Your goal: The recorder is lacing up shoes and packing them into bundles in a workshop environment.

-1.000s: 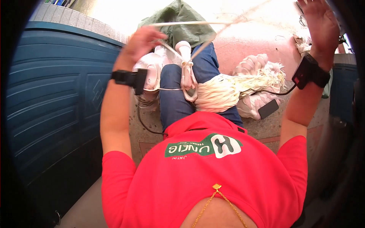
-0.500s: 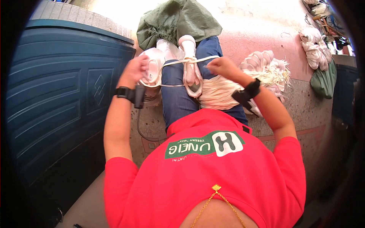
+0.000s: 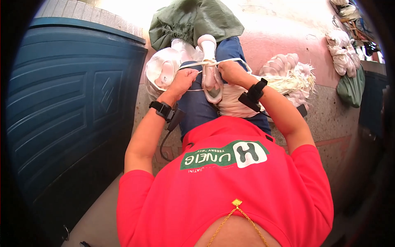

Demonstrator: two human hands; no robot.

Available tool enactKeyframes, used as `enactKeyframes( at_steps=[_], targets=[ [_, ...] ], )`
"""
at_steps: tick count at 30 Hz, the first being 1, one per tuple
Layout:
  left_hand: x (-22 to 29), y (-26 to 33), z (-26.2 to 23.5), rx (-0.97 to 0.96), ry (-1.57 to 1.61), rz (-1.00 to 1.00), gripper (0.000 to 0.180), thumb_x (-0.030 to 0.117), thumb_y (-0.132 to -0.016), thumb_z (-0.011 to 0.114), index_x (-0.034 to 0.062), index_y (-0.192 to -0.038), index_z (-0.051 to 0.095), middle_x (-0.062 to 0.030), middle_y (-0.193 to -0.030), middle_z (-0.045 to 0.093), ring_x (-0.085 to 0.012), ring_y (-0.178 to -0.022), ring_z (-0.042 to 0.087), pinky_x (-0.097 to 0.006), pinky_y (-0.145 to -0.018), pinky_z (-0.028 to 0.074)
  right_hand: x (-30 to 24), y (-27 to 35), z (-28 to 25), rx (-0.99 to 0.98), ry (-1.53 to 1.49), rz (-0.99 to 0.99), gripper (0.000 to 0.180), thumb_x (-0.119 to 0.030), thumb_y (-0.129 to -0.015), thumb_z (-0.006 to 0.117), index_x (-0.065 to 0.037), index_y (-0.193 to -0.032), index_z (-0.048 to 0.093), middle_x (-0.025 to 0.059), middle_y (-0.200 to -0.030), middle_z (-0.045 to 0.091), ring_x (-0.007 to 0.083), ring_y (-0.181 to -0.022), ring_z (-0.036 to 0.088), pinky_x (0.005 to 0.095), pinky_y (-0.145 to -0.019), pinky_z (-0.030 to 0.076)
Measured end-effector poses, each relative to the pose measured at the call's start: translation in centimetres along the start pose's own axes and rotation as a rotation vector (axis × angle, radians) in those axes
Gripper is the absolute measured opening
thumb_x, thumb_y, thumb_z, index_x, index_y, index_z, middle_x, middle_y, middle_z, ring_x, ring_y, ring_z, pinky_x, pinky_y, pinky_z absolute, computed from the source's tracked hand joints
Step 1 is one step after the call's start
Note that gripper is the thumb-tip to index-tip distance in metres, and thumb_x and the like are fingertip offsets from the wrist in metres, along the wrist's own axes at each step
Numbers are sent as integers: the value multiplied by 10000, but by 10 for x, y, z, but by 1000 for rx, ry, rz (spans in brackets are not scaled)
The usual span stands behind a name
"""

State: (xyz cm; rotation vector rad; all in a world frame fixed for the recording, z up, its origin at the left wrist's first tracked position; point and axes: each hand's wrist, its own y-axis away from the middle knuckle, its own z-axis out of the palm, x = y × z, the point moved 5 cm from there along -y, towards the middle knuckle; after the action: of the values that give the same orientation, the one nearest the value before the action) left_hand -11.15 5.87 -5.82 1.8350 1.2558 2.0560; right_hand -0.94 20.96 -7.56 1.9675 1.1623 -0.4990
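Note:
A pale pink and white sneaker (image 3: pixel 212 80) stands lengthwise between my knees, over my jeans. A white shoelace (image 3: pixel 209 63) crosses it near the middle, and loose lengths run out to both sides. My left hand (image 3: pixel 184 82) is closed beside the shoe's left edge, pinching one end of the lace. On the other side my right hand (image 3: pixel 231 72) is closed on the lace, close against the shoe; its fingertips are partly hidden. A loop of lace arcs above the right hand. Across my right thigh lies a bundle of cream laces (image 3: pixel 236 101).
At the left is a white plastic bag (image 3: pixel 153 70) with pale shoes, near a blue panelled door (image 3: pixel 57 82). A green sack (image 3: pixel 197 20) lies beyond my knees. To the right are piled pale shoes (image 3: pixel 284 64) with laces, and farther off a green bag (image 3: pixel 351 88).
My left hand has moved right, from over the plastic bag to beside the sneaker, and closed on the lace. My right hand has come left and slightly down against the shoe.

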Motion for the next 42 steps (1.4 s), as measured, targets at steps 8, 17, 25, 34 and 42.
enactKeyframes(
  at_steps=[8, 17, 25, 34, 42],
  targets=[
    [1, -6, -14, 213, -358, 202, 196, 175, -801, 544, -10, -815, 609, -30, -663, 574, -111, -592, 514, -234, -556, 411, -22, -1, -14, -176, 125, 12, 156, -66, -703, 457, -1, -777, 577, 211, -747, 587, 346, -713, 584, 403, -619, 458],
    [10, -16, 7, 355, -682, 366, 233, 247, -783, 476, 66, -771, 622, -152, -774, 609, -320, -751, 586, -414, -656, 453, -27, 3, -5, 217, 409, -273, 80, -104, -701, 519, -43, -682, 568, 148, -694, 597, 312, -665, 598, 390, -572, 472],
    [33, -2, 16, 527, -1135, 571, 181, 284, -718, 594, 106, -689, 615, -55, -677, 593, -232, -724, 541, -383, -615, 368, -29, 18, -6, 559, 388, -296, 122, -184, -723, 530, -87, -675, 587, 56, -702, 541, 239, -776, 506, 384, -649, 383],
    [16, 14, 26, 605, -1177, 528, 146, 232, -753, 545, 94, -737, 589, -61, -714, 580, -262, -768, 509, -398, -614, 398, -26, 19, -9, 389, 492, -140, 221, -263, -735, 536, -65, -678, 616, 96, -766, 566, 268, -798, 510, 413, -657, 375],
    [48, 8, 19, 501, -935, 738, 164, 212, -778, 521, 78, -805, 612, -115, -823, 598, -311, -813, 527, -419, -668, 428, -4, 18, -12, 449, 76, -246, 176, -199, -731, 534, -33, -705, 586, 132, -730, 562, 317, -761, 512, 430, -668, 400]
  ],
)
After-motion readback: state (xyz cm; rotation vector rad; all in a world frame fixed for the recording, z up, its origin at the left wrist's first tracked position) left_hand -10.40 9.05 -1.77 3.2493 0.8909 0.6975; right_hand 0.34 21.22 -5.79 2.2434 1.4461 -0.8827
